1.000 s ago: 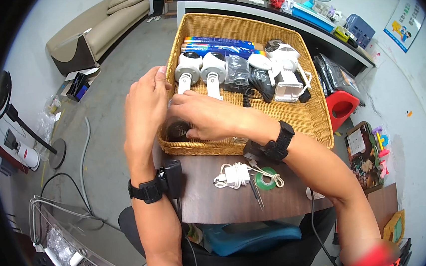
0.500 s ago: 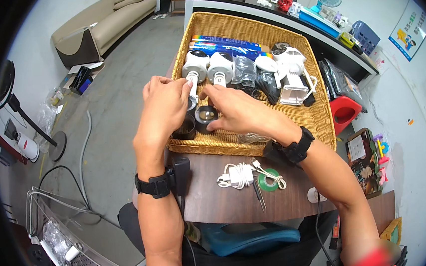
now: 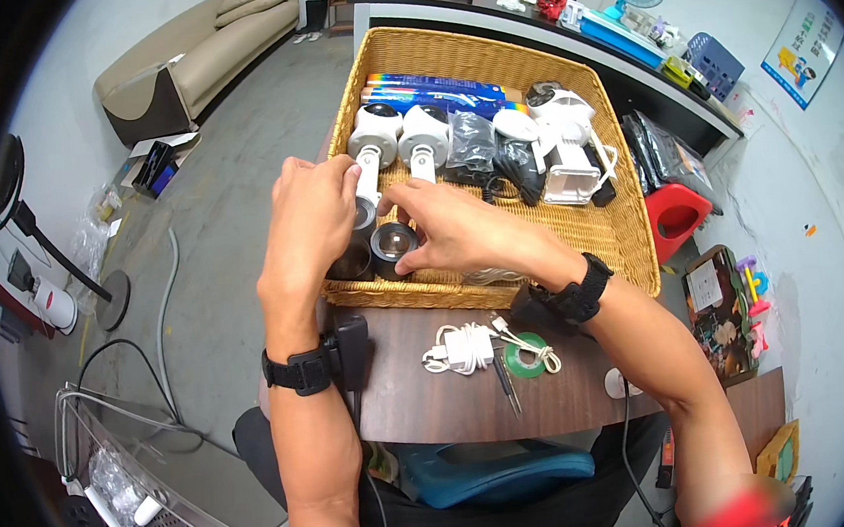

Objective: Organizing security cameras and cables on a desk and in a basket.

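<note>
My left hand (image 3: 304, 218) is over the left rim of a wicker basket (image 3: 590, 250). Its fingers are curled, with a fingertip against the stem of a white security camera (image 3: 369, 173); the inside of this grip is hidden. My right hand (image 3: 454, 223) reaches across the basket's front, thumb and fingers around a black cylinder with a glassy round top (image 3: 395, 242). Beside that cylinder, partly under my left wrist, stands another dark cylinder (image 3: 353, 261). A second white camera (image 3: 423, 137) lies right of the first.
Blue boxes (image 3: 438, 94), a bagged black item (image 3: 471, 136) and a white device (image 3: 566, 143) fill the basket's far part. On the brown table (image 3: 413, 403) lie a white charger with cable (image 3: 468, 347), green tape (image 3: 526, 359) and tweezers (image 3: 507, 386). A lamp stand (image 3: 63, 242) is left.
The view has shifted slightly, moving the scene left. My right hand and the glassy-topped cylinder have come a little nearer to me; my left hand stays by the camera stem.
</note>
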A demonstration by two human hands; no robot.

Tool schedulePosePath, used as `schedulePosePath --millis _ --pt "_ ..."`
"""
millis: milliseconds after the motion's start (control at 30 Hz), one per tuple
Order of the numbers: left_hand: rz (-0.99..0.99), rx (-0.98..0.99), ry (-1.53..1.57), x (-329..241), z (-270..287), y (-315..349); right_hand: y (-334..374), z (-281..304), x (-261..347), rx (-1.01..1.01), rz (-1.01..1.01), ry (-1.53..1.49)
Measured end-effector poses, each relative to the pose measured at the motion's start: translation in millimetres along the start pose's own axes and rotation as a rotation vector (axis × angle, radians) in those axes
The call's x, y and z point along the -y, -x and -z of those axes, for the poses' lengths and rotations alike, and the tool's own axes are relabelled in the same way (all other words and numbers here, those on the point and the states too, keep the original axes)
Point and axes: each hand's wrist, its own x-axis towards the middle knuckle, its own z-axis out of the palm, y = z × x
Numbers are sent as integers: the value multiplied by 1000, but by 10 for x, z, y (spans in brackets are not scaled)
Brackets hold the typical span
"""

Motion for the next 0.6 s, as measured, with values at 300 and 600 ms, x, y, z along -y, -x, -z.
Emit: schedulePosePath --millis 300,600 --pt "-27 48 -55 73 -32 -29 13 5 -192 16 -19 -41" --pt "4 88 -74 33 52 -15 915 327 -724 59 -13 -66"
